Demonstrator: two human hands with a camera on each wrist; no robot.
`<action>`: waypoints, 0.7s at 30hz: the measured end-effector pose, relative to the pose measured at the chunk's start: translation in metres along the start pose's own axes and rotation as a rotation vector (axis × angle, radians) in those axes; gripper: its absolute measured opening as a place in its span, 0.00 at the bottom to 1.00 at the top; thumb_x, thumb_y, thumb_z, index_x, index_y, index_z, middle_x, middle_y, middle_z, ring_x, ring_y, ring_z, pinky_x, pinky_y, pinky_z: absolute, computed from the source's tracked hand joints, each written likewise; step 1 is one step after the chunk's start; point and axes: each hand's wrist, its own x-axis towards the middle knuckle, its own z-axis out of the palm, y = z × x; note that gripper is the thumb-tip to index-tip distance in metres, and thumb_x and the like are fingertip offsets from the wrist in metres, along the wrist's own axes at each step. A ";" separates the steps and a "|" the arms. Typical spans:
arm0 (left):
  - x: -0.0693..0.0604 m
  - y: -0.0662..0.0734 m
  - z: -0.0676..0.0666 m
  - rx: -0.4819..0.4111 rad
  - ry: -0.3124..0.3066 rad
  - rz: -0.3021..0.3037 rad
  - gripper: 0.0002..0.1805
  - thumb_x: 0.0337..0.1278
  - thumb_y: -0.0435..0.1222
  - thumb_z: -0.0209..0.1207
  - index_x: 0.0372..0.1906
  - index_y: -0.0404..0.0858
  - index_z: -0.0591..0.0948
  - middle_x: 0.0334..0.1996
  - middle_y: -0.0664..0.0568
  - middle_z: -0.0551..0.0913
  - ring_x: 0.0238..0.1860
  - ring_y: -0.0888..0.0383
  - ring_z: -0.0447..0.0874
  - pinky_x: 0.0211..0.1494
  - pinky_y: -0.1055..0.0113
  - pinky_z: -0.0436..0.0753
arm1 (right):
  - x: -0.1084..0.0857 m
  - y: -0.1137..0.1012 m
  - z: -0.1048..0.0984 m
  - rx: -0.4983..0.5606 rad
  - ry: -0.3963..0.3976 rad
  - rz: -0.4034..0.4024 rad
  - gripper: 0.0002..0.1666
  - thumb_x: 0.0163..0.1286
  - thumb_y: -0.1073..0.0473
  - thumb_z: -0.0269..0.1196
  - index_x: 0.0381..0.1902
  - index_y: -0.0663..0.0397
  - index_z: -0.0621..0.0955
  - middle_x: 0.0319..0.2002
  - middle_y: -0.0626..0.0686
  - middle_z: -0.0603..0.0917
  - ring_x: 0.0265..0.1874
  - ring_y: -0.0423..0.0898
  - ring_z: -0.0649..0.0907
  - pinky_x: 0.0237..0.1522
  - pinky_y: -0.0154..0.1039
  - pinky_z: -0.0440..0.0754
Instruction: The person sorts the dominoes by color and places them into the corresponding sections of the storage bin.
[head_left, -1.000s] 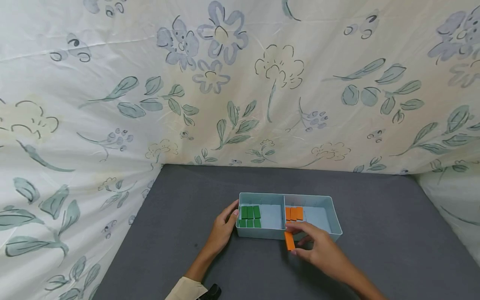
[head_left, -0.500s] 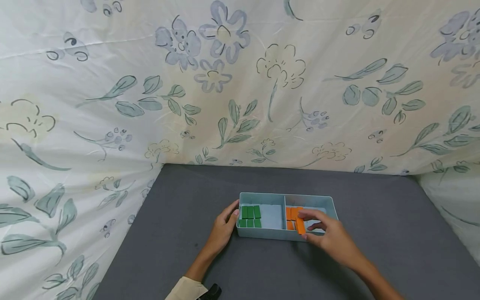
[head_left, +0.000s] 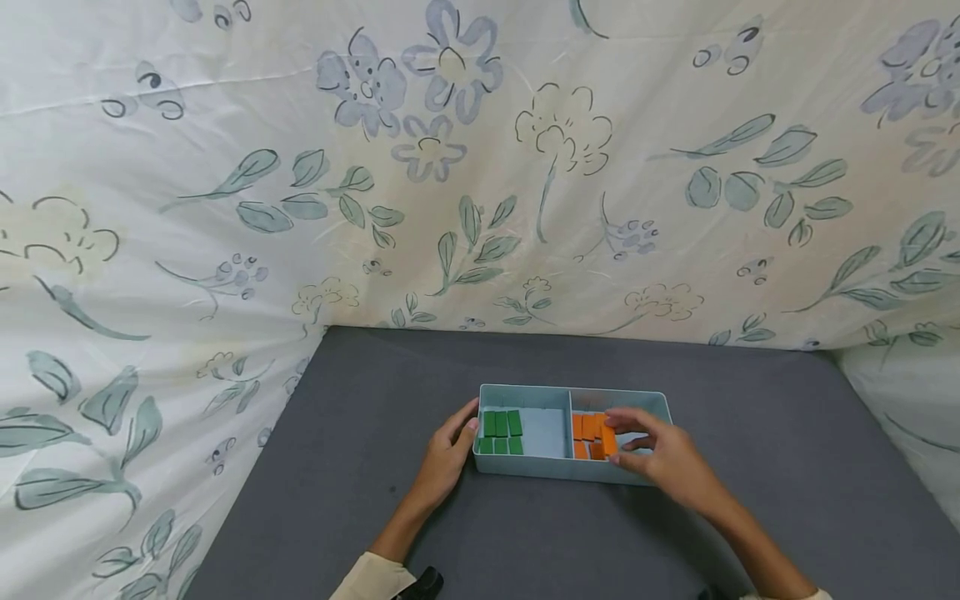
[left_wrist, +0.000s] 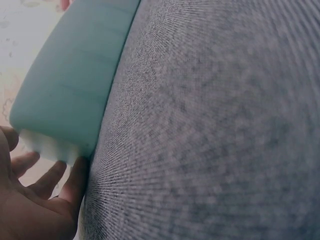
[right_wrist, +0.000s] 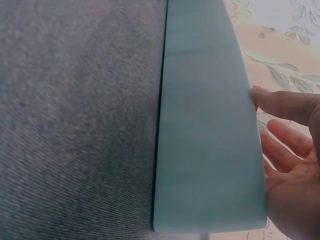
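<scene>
A pale blue-green box with two compartments sits on the dark table. Several green rectangular tiles lie in two rows in its left compartment. In the right compartment, several orange tiles lie against the divider. My right hand pinches an orange tile between thumb and fingers, beside the other orange ones. The right wrist view mostly hides that tile behind the box wall. My left hand touches the box's left end; in the left wrist view its fingers are extended against the end wall.
Dark grey cloth covers the table around the box. Behind and at the sides hangs a pale floral curtain. A black strap or device is at the left wrist.
My right hand has carried the orange tile from over the front rim rightward into the right compartment, beside the other orange tiles. The left hand has stayed at the box's end.
</scene>
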 end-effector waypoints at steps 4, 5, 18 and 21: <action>0.000 0.001 0.000 0.001 0.001 -0.002 0.30 0.86 0.49 0.50 0.82 0.44 0.68 0.79 0.49 0.68 0.82 0.49 0.61 0.81 0.41 0.60 | 0.004 0.001 -0.005 0.025 -0.029 0.022 0.36 0.64 0.65 0.78 0.68 0.59 0.80 0.56 0.54 0.87 0.54 0.53 0.86 0.48 0.36 0.87; 0.000 0.001 0.000 0.003 0.002 -0.003 0.29 0.86 0.49 0.50 0.82 0.44 0.68 0.79 0.49 0.68 0.82 0.49 0.60 0.81 0.41 0.59 | 0.006 0.001 -0.006 0.027 -0.032 0.032 0.36 0.64 0.65 0.78 0.68 0.60 0.80 0.56 0.55 0.87 0.54 0.54 0.86 0.48 0.36 0.87; 0.002 0.002 0.002 0.004 0.002 -0.015 0.30 0.86 0.50 0.50 0.82 0.44 0.68 0.79 0.50 0.68 0.82 0.49 0.60 0.81 0.41 0.59 | 0.025 0.005 -0.014 -0.087 -0.116 0.088 0.36 0.63 0.70 0.76 0.69 0.62 0.79 0.56 0.61 0.87 0.53 0.59 0.87 0.50 0.47 0.89; 0.003 0.002 0.003 0.002 0.006 -0.015 0.29 0.85 0.50 0.50 0.81 0.45 0.68 0.79 0.50 0.69 0.82 0.49 0.60 0.81 0.41 0.59 | 0.029 0.006 -0.014 -0.118 -0.154 0.090 0.38 0.60 0.71 0.78 0.68 0.63 0.79 0.54 0.59 0.87 0.53 0.59 0.88 0.50 0.50 0.88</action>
